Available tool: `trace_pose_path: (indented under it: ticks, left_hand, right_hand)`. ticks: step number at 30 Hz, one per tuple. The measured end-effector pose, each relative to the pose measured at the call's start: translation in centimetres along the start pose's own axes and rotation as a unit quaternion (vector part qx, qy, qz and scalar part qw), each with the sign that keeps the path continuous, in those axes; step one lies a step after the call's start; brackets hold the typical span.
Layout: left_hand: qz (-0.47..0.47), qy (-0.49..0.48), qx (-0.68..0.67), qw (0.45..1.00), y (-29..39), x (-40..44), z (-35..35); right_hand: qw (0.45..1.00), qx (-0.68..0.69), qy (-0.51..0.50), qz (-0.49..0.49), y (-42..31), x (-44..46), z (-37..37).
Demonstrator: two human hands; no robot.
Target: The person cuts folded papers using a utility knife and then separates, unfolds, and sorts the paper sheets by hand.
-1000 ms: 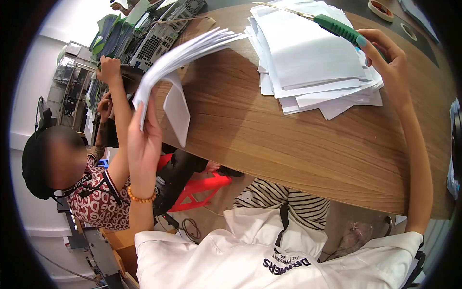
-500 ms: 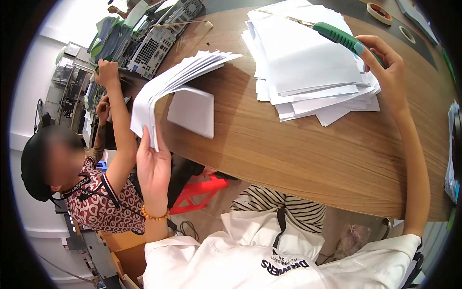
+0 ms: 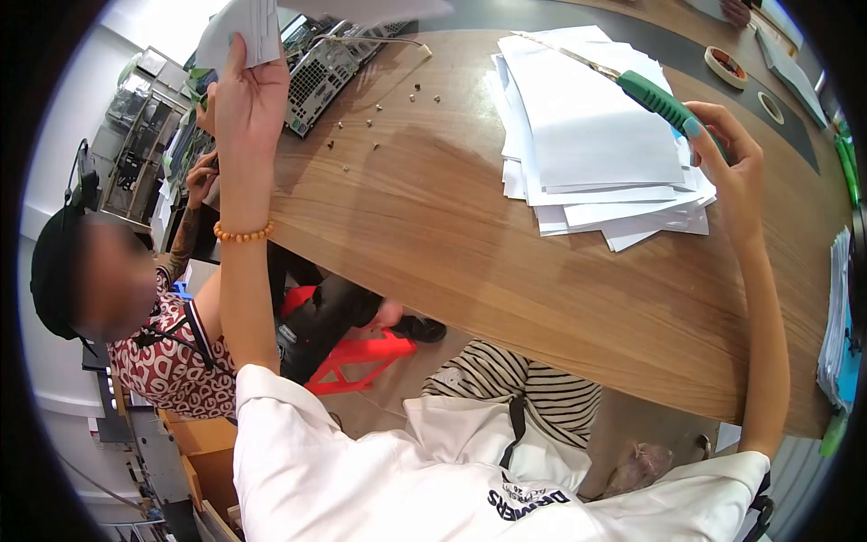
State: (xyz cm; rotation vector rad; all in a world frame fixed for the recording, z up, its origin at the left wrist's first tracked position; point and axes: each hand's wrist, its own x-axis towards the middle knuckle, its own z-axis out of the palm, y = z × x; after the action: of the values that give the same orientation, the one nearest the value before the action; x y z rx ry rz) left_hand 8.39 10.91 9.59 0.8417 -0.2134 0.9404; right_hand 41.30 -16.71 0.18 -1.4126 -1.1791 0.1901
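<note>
At the upper left, my left hand (image 3: 251, 99) is raised and closed on a wad of paper sheets (image 3: 239, 34), which runs out of the top of the view. My right hand (image 3: 733, 149) grips a green utility knife (image 3: 659, 101) by its handle. The knife's long blade points up and left, over a loose stack of white paper (image 3: 596, 135) lying unevenly on the wooden table (image 3: 433, 217). Whether the blade touches the stack I cannot tell.
An opened computer case (image 3: 330, 81) stands at the far left of the table, with several small screws (image 3: 379, 107) scattered near it. Two tape rolls (image 3: 725, 68) lie at the upper right. A co-worker (image 3: 172, 361) sits at the left by a red stool (image 3: 361, 354).
My left hand has lifted the sheets up and away, uncovering the screws. The small white piece beneath them is out of its former place. My right hand still holds the knife over the stack.
</note>
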Motion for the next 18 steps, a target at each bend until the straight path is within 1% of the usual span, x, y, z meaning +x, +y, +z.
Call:
trace_pose_path:
  ticks: [1, 2, 3, 4, 6, 7, 8, 9, 10, 11, 13, 15, 17, 18]
  left_hand:
    - [0.008, -0.065, 0.012, 0.998, 0.2, 0.0, -0.6]
    - [0.015, -0.042, 0.086, 0.995, 0.2, -0.8, -1.3]
    - [0.06, 0.141, 0.145, 0.978, -1.7, -2.1, 0.7]
    - [0.101, 0.317, 0.199, 0.922, -4.2, -3.8, 3.1]
    - [0.045, 0.349, 0.222, 0.91, -6.2, -7.8, 3.4]
    - [0.015, 0.383, 0.155, 0.91, -7.2, -9.6, 3.8]
    - [-0.014, 0.418, 0.135, 0.898, -8.0, -11.2, 4.2]
    - [-0.043, 0.434, 0.165, 0.885, -8.7, -12.7, 4.2]
    - [-0.078, 0.465, 0.157, 0.868, -9.3, -13.7, 4.3]
    - [-0.118, 0.455, 0.106, 0.876, -9.5, -14.7, 4.2]
    - [-0.173, 0.472, 0.113, 0.857, -10.2, -15.5, 4.5]
    - [-0.182, 0.467, 0.111, 0.858, -10.3, -15.6, 4.5]
    - [-0.212, 0.448, 0.159, 0.854, -10.3, -15.5, 5.0]
    - [-0.211, 0.447, 0.158, 0.855, -10.1, -15.3, 5.6]
  right_hand:
    - [1.0, -0.001, 0.001, -0.002, 0.1, 0.1, -0.1]
    - [1.0, 0.003, 0.005, -0.006, 0.2, 0.1, -0.1]
    - [1.0, 0.007, 0.009, -0.009, 0.3, 0.2, -0.3]
    - [1.0, 0.008, 0.013, -0.008, 0.3, 0.2, -0.3]
    - [1.0, 0.008, 0.014, -0.008, 0.2, 0.2, -0.3]
    - [1.0, 0.01, 0.017, -0.004, 0.3, 0.1, -0.2]
    - [1.0, 0.005, 0.013, 0.0, 0.3, 0.1, -0.2]
    - [1.0, -0.001, 0.008, 0.005, 0.5, 0.1, -0.1]
    - [1.0, 0.001, 0.008, 0.008, 0.7, 0.0, 0.0]
    - [1.0, -0.003, 0.001, 0.005, 0.8, 0.0, 0.0]
    - [1.0, -0.005, -0.009, 0.0, 1.0, 0.0, 0.2]
    - [0.999, -0.038, -0.022, 0.001, 0.9, -0.1, 0.2]
    - [0.999, -0.034, -0.017, -0.005, 0.5, -0.2, 0.3]
    - [0.999, -0.029, -0.013, -0.009, 0.4, -0.3, 0.4]
